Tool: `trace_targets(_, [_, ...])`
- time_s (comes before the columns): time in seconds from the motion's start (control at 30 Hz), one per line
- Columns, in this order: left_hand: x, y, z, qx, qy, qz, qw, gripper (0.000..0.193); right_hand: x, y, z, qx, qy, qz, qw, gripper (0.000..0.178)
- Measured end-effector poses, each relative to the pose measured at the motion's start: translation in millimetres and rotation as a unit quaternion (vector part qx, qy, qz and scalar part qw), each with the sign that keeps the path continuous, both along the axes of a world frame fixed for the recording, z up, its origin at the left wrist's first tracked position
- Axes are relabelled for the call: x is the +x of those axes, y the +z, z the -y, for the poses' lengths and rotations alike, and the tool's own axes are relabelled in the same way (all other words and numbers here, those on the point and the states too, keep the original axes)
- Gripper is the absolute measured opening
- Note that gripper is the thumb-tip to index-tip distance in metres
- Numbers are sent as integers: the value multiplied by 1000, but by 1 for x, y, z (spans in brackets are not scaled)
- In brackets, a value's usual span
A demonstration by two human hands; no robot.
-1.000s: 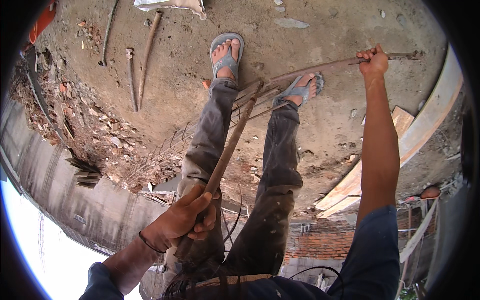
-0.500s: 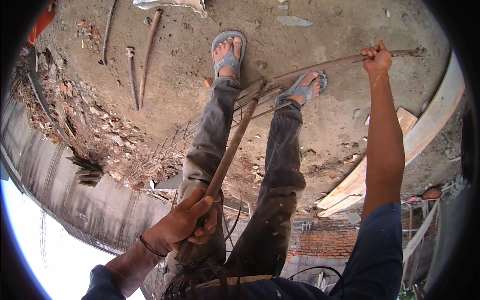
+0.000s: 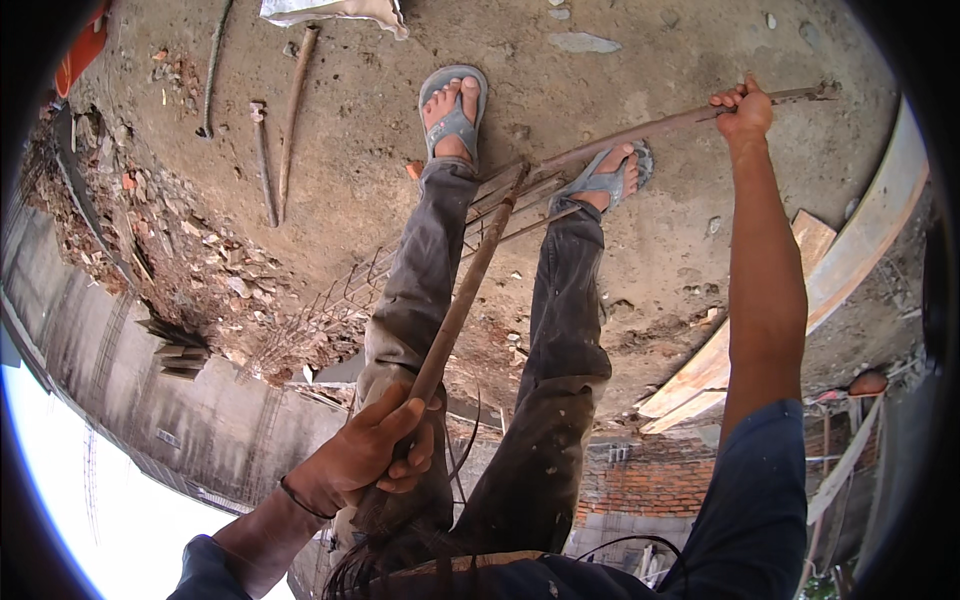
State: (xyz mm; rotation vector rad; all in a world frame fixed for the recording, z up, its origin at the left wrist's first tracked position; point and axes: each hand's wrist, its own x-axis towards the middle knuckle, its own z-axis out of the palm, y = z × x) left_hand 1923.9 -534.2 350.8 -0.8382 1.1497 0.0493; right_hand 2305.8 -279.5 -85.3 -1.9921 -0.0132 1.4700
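Note:
My left hand is closed round a rust-brown pole that slants away between my legs. The far end of that pole meets a second long brown bar beside my right foot; I cannot tell whether they are joined. My right hand, arm stretched out, is wrapped round the bar near its right end. Whether the pole and bar are wood or rusted metal is unclear. A rebar cage lies low behind my legs, partly hidden by them.
Two loose rods, a long one and a short one, lie at the left near a ribbed steel bar. A white sack is at the far edge. Brick rubble spreads left; long boards curve along the right.
My right hand and the bar's right end have shifted slightly away and to the left. My left hand keeps its grip on the pole, almost unmoved.

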Motion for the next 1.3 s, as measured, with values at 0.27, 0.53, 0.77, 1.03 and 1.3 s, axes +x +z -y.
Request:
trace_targets(0.27, [3, 0, -5, -20, 2, -11, 1000, 34, -10, -11, 27, -15, -20, -28, 999, 37])
trace_targets(0.53, [4, 2, 4, -7, 22, -15, 1000, 32, 2, -12, 27, -3, -22, -2, 1000, 37])
trace_targets(0.77, [6, 4, 8, -3, 29, -14, 999, 35, 0, -5, 33, 0, -13, -42, 999, 39])
trace_targets(1.03, [12, 5, 2, -9, 13, -24, 1000, 23, 4, 6, 35, 11, -17, -53, 998, 40])
trace_targets(1.3, [12, 12, 5, 2, -11, 0, 1000, 24, -7, 31, 33, -9, -41, -11, 999, 38])
